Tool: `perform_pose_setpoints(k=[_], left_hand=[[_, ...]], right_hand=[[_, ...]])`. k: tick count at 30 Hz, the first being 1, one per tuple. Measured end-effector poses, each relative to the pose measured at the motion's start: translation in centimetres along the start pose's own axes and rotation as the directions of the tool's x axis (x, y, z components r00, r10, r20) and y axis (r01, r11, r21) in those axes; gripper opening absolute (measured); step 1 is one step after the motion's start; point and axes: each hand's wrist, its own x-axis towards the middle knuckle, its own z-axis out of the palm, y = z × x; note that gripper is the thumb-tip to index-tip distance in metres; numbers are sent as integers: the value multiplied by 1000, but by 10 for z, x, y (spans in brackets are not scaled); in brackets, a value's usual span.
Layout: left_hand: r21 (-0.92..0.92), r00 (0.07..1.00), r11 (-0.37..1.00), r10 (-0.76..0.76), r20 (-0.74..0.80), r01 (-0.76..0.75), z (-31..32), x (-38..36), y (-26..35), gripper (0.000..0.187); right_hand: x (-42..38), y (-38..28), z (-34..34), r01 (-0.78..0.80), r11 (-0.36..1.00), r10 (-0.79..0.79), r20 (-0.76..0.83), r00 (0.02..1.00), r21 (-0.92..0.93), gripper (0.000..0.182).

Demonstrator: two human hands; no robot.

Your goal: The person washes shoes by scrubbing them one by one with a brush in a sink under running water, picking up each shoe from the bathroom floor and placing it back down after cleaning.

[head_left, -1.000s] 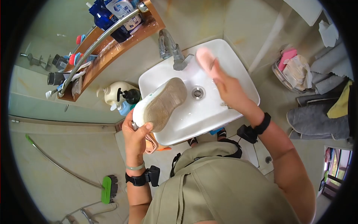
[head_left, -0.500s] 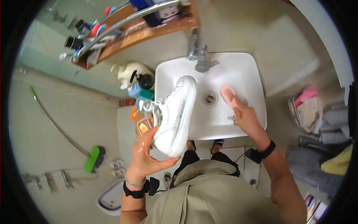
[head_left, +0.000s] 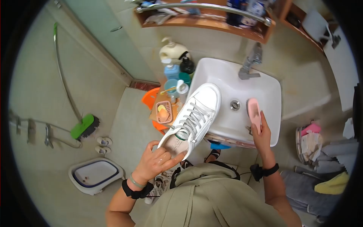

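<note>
My left hand point(head_left: 155, 162) grips the heel of a white lace-up sneaker point(head_left: 193, 116), laces up, its toe over the left rim of the white sink point(head_left: 272, 113). My right hand point(head_left: 261, 135) holds a pink scrub brush point(head_left: 253, 111) over the sink's right side, near the drain point(head_left: 235, 105). The grey tap point(head_left: 250, 64) stands at the back of the basin.
Soap bottles point(head_left: 174, 60) and an orange stool with a tray point(head_left: 162, 111) crowd the sink's left. A wooden shelf with a metal rail point(head_left: 211, 15) hangs above. On the floor lie a green brush point(head_left: 85, 126), a white basin point(head_left: 95, 174) and small slippers. Towels point(head_left: 321, 159) pile at right.
The sneaker has turned from sole-up to laces-up and now lies across the sink's left rim. The pink brush came down from the tap to the sink's right side. The view has swung left.
</note>
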Motion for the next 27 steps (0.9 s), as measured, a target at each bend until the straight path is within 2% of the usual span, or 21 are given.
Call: perform_pose_setpoints(k=[1, 2, 3, 4, 6, 7, 8, 10, 11, 12, 14, 17, 19, 21, 22, 24, 26, 27], left_hand=[[19, 1000, 1000, -13, -26, 13, 0, -14, -3, 42], [38, 998, 999, -25, -50, 27, 1, -28, -4, 44], [41, 997, 998, -51, -63, 54, 0, -43, -8, 44], [78, 996, 996, -46, -74, 52, -1, -58, -11, 41], [119, 994, 990, -67, -92, 78, -5, -82, -15, 38], [110, 990, 989, -86, -115, 99, -8, -95, -16, 38], [102, 985, 988, -103, -136, 117, -10, -106, -17, 37], [121, 982, 982, -131, -138, 148, -11, -131, -18, 38], [134, 982, 979, -136, -133, 154, -13, -144, -17, 38], [130, 979, 976, -154, -135, 172, -15, -155, -16, 38], [178, 978, 967, -160, -132, 182, -20, -177, -14, 40], [171, 973, 962, -196, -125, 215, -30, -202, -10, 42], [156, 970, 963, -197, -143, 219, -33, -218, -4, 40], [150, 967, 956, -244, -77, 253, -43, -231, 6, 39], [145, 969, 958, -246, -21, 247, -49, -238, 11, 37], [152, 953, 944, -301, 19, 295, -52, -252, 19, 37], [208, 935, 912, -354, -33, 353, -52, -266, 30, 38], [248, 915, 886, -404, 3, 391, -53, -274, 37, 37]], right_hand=[[-5, -5, 7, -206, 952, 193, 78, 978, 224, 46], [-7, -9, 11, -412, 814, 360, 201, 911, 409, 43], [-8, -15, 14, -557, 697, 421, 371, 828, 452, 32], [-11, -27, 19, -551, 712, 407, 384, 829, 435, 32], [-16, -54, 31, -678, 408, 472, 494, 730, 612, 29], [-17, -64, 37, -670, 338, 448, 513, 732, 661, 23], [-19, -71, 46, -676, 350, 438, 525, 730, 648, 23], [-25, -82, 64, -584, 433, 236, 539, 809, 687, 19], [-28, -97, 75, -617, 408, 209, 589, 780, 672, 16], [-30, -114, 86, -634, 438, 186, 625, 758, 638, 18], [-33, -145, 115, -674, 414, 139, 689, 711, 611, 25], [-37, -177, 161, -739, 380, -51, 811, 583, 555, 38], [-41, -189, 191, -747, 405, -154, 844, 513, 528, 45], [-47, -203, 219, -754, 430, -236, 868, 436, 496, 49], [-50, -209, 230, -773, 427, -252, 883, 397, 469, 38], [-52, -211, 251, -752, 540, -215, 926, 311, 378, 24], [-60, -221, 266, -765, 552, -217, 943, 252, 332, 20], [-65, -226, 272, -772, 555, -209, 950, 230, 309, 18]])
